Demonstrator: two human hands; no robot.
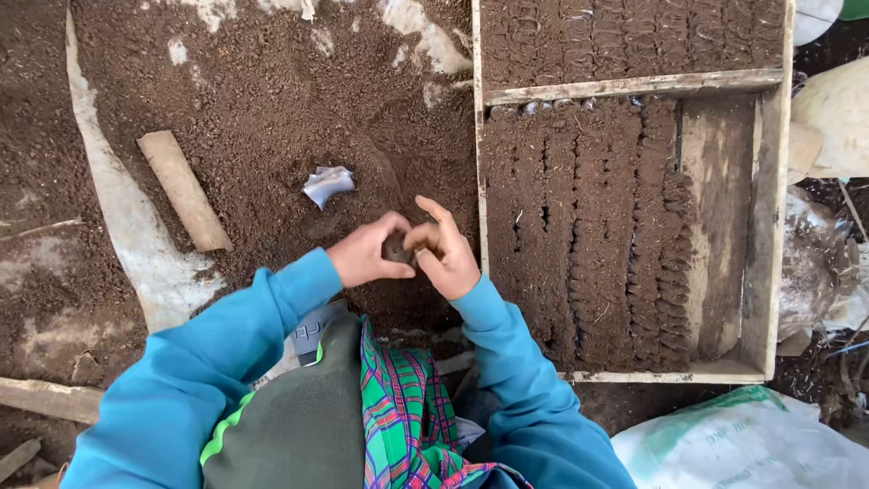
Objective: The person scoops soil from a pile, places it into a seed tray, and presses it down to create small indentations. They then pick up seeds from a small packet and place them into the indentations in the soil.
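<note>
Soil-filled small pot (398,247) clasped between left hand (367,255) and right hand (445,258), axis unclear, beside wooden tray (769,226)

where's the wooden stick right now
In the head view, the wooden stick lies on the soil, left of the crumpled silver scrap and up-left of the hands.

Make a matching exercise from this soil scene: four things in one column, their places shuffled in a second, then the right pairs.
Things:
1. wooden plank
2. crumpled grey plastic piece
3. wooden tray
4. white sack

Places:
A. lower right corner
B. on the soil, above the left hand
C. right of the right hand, holding rows of soil-filled pots
D. lying slanted on the soil at left

Pairs: 1-D, 2-B, 3-C, 4-A
</note>
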